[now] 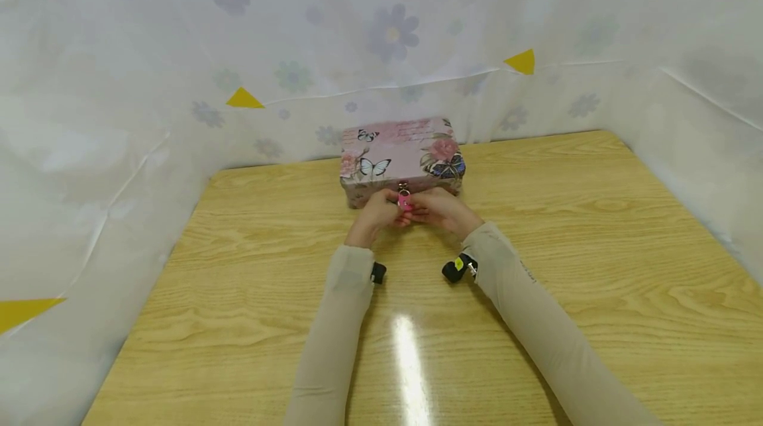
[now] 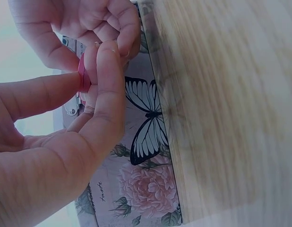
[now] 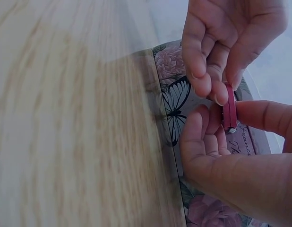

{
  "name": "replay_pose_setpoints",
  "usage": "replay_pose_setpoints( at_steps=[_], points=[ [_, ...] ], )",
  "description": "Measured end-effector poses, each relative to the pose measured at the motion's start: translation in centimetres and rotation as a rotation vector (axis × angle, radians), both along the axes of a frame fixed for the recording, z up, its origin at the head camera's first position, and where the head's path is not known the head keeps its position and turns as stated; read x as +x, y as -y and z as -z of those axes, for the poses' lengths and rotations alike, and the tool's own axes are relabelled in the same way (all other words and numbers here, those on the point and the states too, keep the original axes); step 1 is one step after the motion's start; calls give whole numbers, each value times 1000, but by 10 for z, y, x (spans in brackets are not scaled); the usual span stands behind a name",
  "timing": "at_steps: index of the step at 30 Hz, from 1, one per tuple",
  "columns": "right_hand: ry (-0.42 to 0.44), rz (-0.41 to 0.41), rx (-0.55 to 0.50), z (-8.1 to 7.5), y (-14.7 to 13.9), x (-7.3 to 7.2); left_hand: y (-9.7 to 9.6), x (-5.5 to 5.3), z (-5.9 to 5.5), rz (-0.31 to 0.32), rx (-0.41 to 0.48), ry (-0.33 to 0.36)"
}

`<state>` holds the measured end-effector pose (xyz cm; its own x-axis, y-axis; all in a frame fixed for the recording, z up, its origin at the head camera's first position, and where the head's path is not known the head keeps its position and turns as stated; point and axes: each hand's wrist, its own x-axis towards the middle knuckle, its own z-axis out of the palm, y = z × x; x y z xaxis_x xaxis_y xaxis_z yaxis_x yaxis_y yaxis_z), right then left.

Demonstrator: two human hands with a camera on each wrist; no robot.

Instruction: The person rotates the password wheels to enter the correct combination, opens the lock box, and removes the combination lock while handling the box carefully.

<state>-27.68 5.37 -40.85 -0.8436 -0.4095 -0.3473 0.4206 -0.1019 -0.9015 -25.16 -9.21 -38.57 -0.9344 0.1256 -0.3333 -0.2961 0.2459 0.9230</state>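
At the far middle of the wooden table [image 1: 596,227], your two forearms run forward in pale sleeves [image 1: 334,340] and converge at the front face of a floral box [image 1: 399,151] printed with butterflies and roses. Your left hand [image 1: 377,214] and right hand [image 1: 442,209] meet almost knuckle to knuckle, wrists low over the tabletop, each with a small black camera unit strapped beneath it.

From the head view you see only a speck of pink, the small padlock [image 1: 405,201], showing between your hands just below the box's metal clasp [image 1: 403,186]; how the fingers sit on it cannot be made out from there. The wrist views bring that close. From the left wrist, your left hand [image 2: 56,156] pinches the padlock [image 2: 83,73] edge-on between the thumb and the curled forefinger, with the right hand [image 2: 84,28] above it, its fingers bent inward toward the same spot. From the right wrist, your right hand [image 3: 231,156] has the thumb laid along one flat side of the padlock [image 3: 229,109] and the fingers curled up against the other side, while the left hand [image 3: 226,38] comes down from above with its fingertips pressed to the lock's top end.

The padlock lies between both sets of fingers, gripped from both sides, just in front of the box's front wall and hanging close under the clasp. The box lid is down.
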Motion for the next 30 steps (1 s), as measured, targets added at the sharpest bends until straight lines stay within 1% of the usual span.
replay_pose_setpoints(
  at_steps=[8,12,18,22,26,30],
  points=[
    [-18,-15,23,0,-1,0,0,-1,1,-4,12,2],
    [-26,-6,30,0,-1,-1,0,-1,0,-9,16,14],
    [-55,-14,0,1,-2,0,0,0,1,-38,39,16],
    [-71,-29,-23,1,-3,0,0,0,3,-60,47,9],
    [-91,-36,0,0,-4,1,-1,-1,6,-77,61,6],
    [-109,-46,21,0,-5,2,-2,-1,9,-81,78,3]
  ],
)
